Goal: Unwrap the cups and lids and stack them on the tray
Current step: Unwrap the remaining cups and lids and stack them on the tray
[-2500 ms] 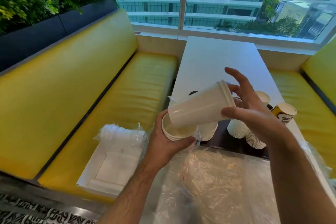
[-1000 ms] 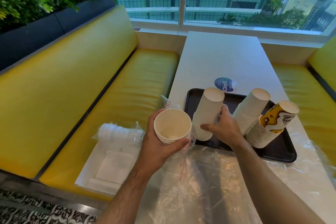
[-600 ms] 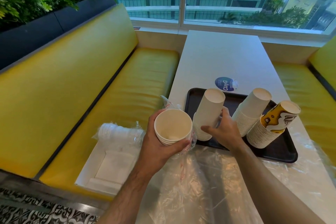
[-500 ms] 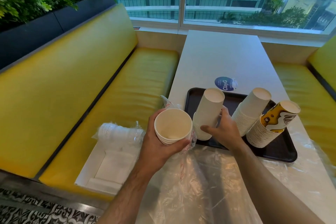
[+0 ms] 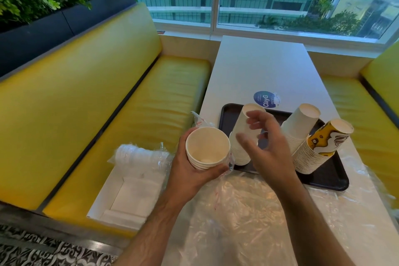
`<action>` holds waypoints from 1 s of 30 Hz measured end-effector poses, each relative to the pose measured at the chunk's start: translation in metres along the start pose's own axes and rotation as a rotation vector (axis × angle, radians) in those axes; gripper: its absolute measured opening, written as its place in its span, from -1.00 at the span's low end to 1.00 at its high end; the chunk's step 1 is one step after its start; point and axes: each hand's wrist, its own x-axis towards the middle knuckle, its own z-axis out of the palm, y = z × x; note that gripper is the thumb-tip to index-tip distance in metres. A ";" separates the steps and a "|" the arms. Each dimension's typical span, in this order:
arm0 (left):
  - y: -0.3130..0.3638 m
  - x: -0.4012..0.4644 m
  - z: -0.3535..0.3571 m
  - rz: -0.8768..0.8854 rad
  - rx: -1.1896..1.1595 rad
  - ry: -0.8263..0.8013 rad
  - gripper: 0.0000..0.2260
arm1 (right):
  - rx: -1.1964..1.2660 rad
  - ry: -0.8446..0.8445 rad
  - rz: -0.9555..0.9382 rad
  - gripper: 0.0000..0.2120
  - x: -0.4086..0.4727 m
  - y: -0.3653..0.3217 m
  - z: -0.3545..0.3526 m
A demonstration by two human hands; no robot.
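Table (image 5: pixel 262 71), white, runs from the window toward the viewer between yellow benches (image 5: pixel 103 119); clear plastic wrap (image 5: pixel 248 218) covers its near end. Black tray (image 5: pixel 323 179) sits mid-table with three upturned cup stacks: left white stack (image 5: pixel 243 134), middle white stack (image 5: pixel 299 127), printed yellow stack (image 5: pixel 319 149). A white box (image 5: pixel 129 194) and wrapped lids (image 5: pixel 138 154) lie on the left bench. Left hand (image 5: pixel 192 170) grips a short cup stack (image 5: pixel 207 149), mouth up, beside the tray. Right hand (image 5: pixel 267 147), grip spread and empty, hovers before the left white stack, partly hiding it.
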 end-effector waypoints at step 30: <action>-0.001 0.001 0.002 -0.072 0.035 0.030 -0.24 | -0.036 -0.277 0.002 0.07 -0.016 -0.027 0.026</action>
